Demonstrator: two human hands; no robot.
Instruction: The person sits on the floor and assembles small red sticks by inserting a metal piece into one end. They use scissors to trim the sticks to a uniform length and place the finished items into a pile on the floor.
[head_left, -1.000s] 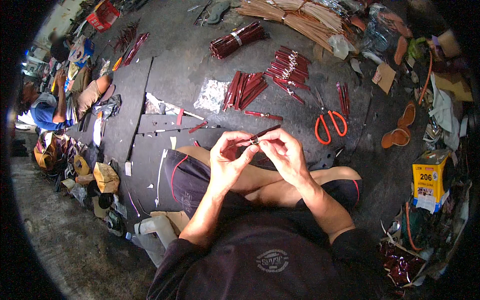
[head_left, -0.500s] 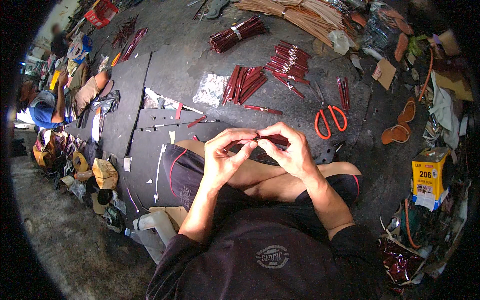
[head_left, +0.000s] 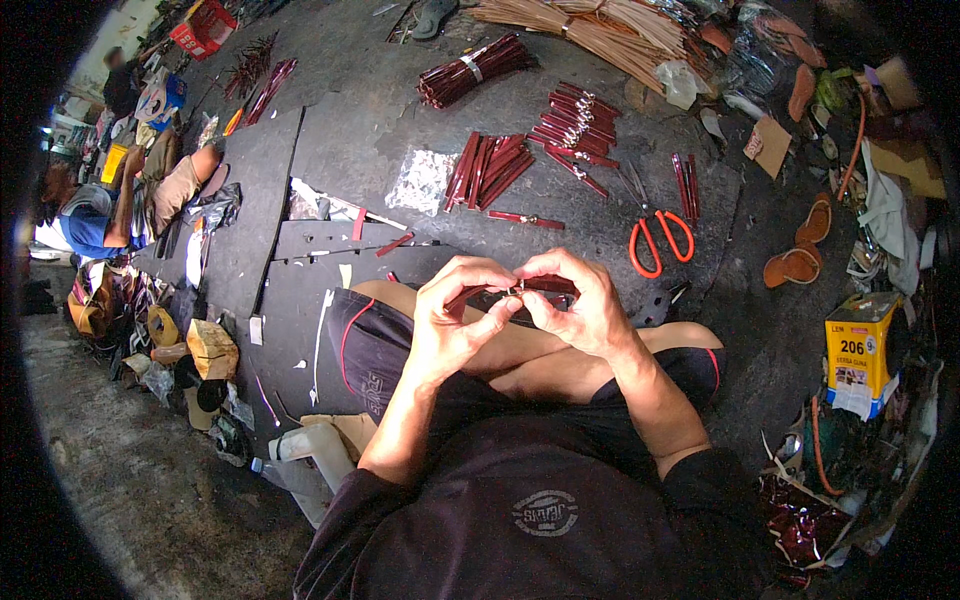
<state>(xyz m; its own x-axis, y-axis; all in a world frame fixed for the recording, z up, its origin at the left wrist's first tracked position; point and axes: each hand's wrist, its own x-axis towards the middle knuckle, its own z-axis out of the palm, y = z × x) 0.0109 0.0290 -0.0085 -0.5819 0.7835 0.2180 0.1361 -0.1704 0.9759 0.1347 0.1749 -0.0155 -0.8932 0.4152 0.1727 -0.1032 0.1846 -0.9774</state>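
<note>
Over my crossed legs, both hands pinch one dark red strap (head_left: 552,283). My left hand (head_left: 450,315) holds its left part between thumb and fingertips. My right hand (head_left: 585,308) grips the right part, close to the left fingertips. A small shiny piece, perhaps a buckle, shows between the fingertips; fingers partly cover it. Ahead lie a single strap with a metal buckle (head_left: 527,219), a pile of plain red straps (head_left: 488,170) and a pile of straps with buckles (head_left: 578,120). A clear bag of small shiny parts (head_left: 423,180) lies left of them.
Scissors with orange handles (head_left: 661,245) lie ahead to the right, near a few straps (head_left: 686,187). Farther off are a tied red bundle (head_left: 475,70) and tan strips (head_left: 600,32). Sandals (head_left: 793,267) and a yellow can (head_left: 858,350) stand right. Another person (head_left: 100,215) sits far left.
My fingertips have shifted slightly on the strap, and the gap between my left thumb and fingers looks wider. More of the shiny piece shows. Surrounding things stay put.
</note>
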